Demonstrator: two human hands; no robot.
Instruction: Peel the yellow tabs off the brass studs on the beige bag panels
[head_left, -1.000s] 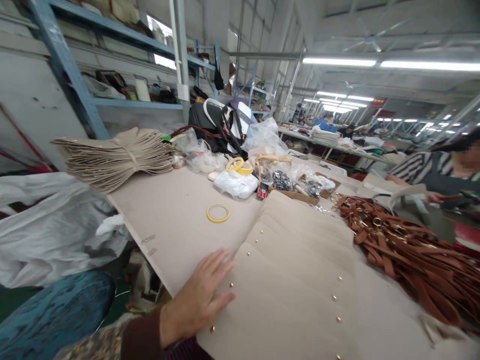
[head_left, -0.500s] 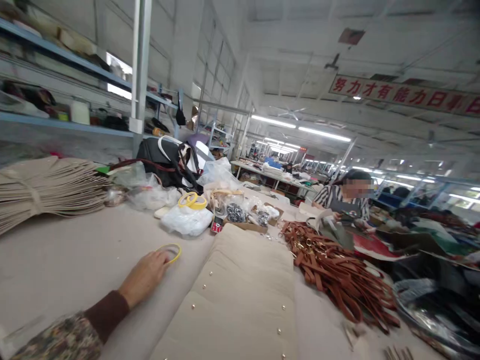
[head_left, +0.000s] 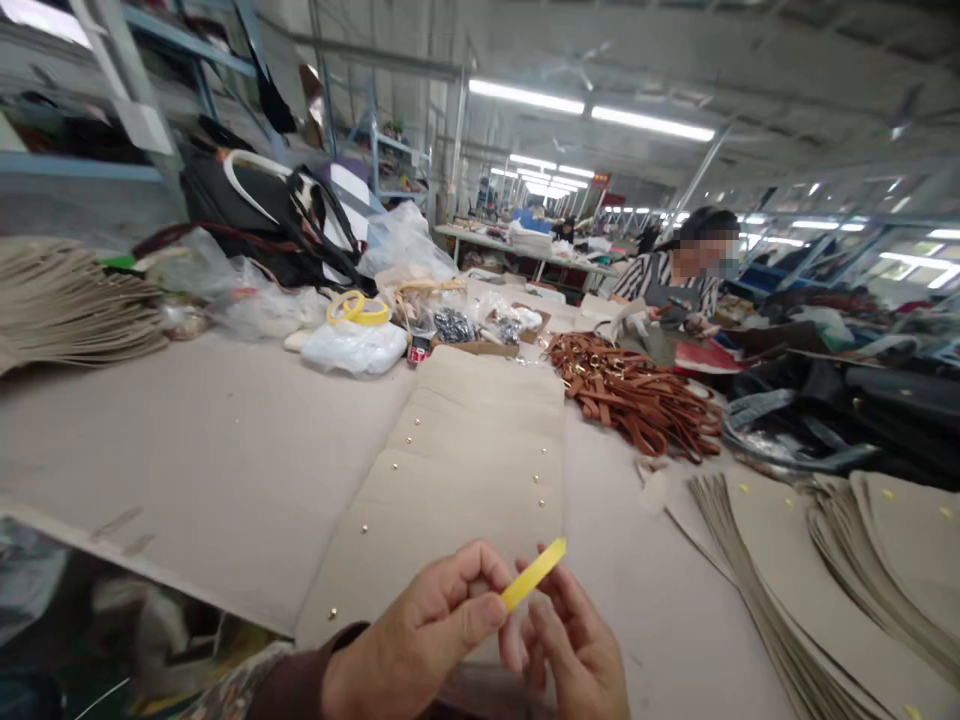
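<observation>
My left hand (head_left: pixel 431 625) pinches a narrow roll of yellow tape (head_left: pixel 534 575) between thumb and fingers. The roll is seen edge-on, tilted up to the right. Close beside it, my right hand (head_left: pixel 574 640) has its fingers bent and apart, a fingertip by the roll's far end; whether it touches the tape cannot be made out. Under and beyond the hands lies a stack of beige panels (head_left: pixel 457 490), overlapped in steps, with small gold studs along both sides.
Yellow tape rolls (head_left: pixel 367 312) rest on a white plastic bag (head_left: pixel 352 348). Brown straps (head_left: pixel 637 395) with metal clasps lie right of the panels. Fanned beige pieces (head_left: pixel 810 560) are at the right, another bundle (head_left: pixel 75 305) at the left. A person (head_left: pixel 675 275) works across the table (head_left: pixel 217 450).
My left hand has brought the yellow tape from the table at left to above the near end of the panels. My right hand has come into view. The view has turned down and right.
</observation>
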